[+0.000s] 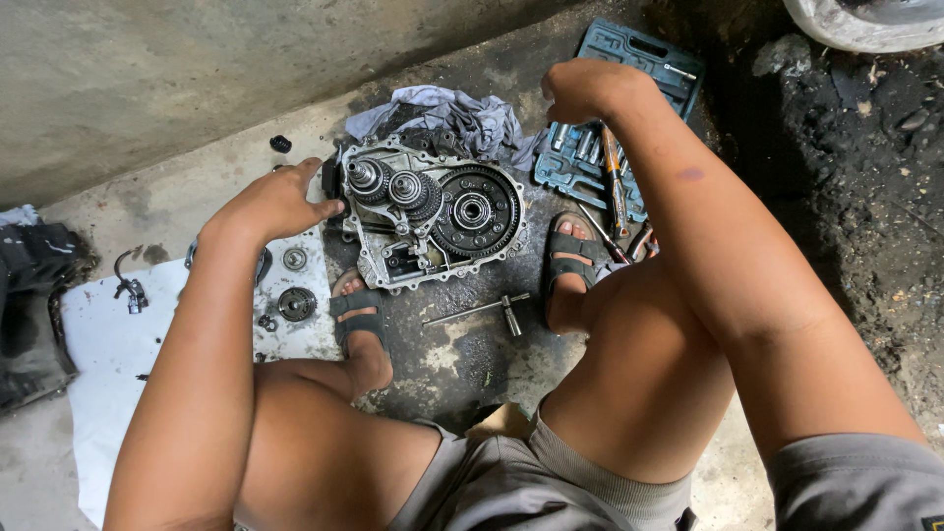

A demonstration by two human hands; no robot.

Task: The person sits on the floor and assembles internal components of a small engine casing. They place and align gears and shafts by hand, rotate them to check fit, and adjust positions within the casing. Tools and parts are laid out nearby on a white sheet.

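**Open gearbox half on an oily floor, one hand at its edge**

The person squats over the floor (472,364); between the sandalled feet lies an open gearbox case (430,226), flat, its inside facing up; a large ring gear (477,211) sits in its right part, two smaller gear clusters (388,185) stand upright at its upper left.

The left hand (275,205) rests at the case's left edge; its fingers (320,208) are loosely spread and touch the rim, gripping nothing that can be seen.

The right hand (580,87) hangs above the blue tool case (610,147), just right of the gearbox; its fingers are curled into a closed fist; whether anything lies inside it I cannot tell.

A grey rag (447,116) lies crumpled behind the case, touching its far edge; a T-shaped wrench (487,310) lies on the floor just in front of it; a white sheet (118,344) to the left carries a small gear (296,304) and a bearing ring (294,259).
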